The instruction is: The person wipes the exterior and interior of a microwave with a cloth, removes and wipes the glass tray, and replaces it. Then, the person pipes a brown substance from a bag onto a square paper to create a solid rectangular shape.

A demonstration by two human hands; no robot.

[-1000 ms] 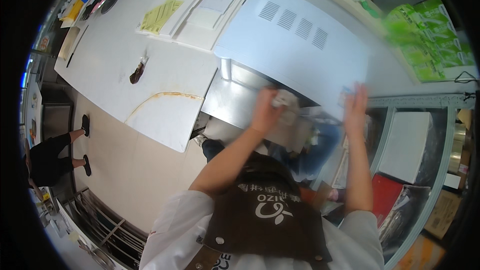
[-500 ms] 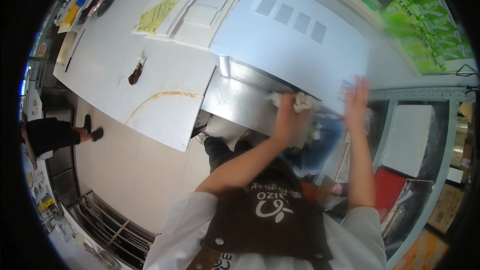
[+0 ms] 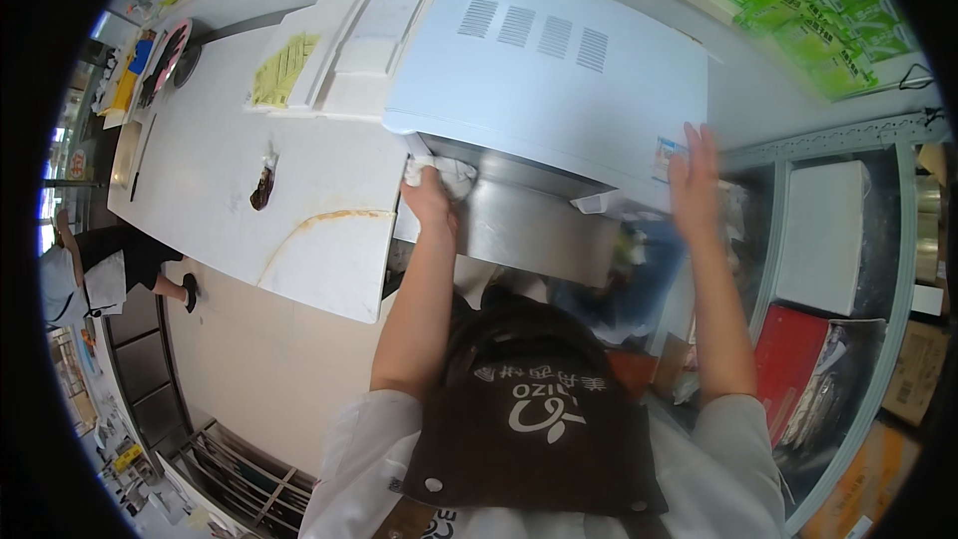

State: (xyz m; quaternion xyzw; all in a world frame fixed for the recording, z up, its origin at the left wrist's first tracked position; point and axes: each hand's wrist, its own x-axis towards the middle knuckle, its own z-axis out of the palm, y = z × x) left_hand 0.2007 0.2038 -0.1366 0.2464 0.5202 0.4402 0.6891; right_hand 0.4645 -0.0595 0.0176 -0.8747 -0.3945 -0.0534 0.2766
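A crumpled white cloth (image 3: 454, 176) is bunched in my left hand (image 3: 429, 202), whose fingers close round it. That hand presses at the left end of the bare steel surface (image 3: 539, 230), below the front left corner of a white box-shaped appliance (image 3: 559, 90) with vent slots on top. My right hand (image 3: 696, 185) lies with fingers stretched out against the appliance's right end, beside a small blue-and-white label (image 3: 668, 160). It holds nothing.
The white worktop (image 3: 215, 160) to the left bears a dark brown smeared item (image 3: 262, 186) and a curved brown stain. White boards (image 3: 334, 50) lie behind. Shelving with a white box (image 3: 823, 235) stands right. A person (image 3: 100, 269) is at far left.
My left hand has swept the cloth leftward along the steel surface, from its right part to its left end. My right hand stays near the appliance's right side. The view has shifted slightly.
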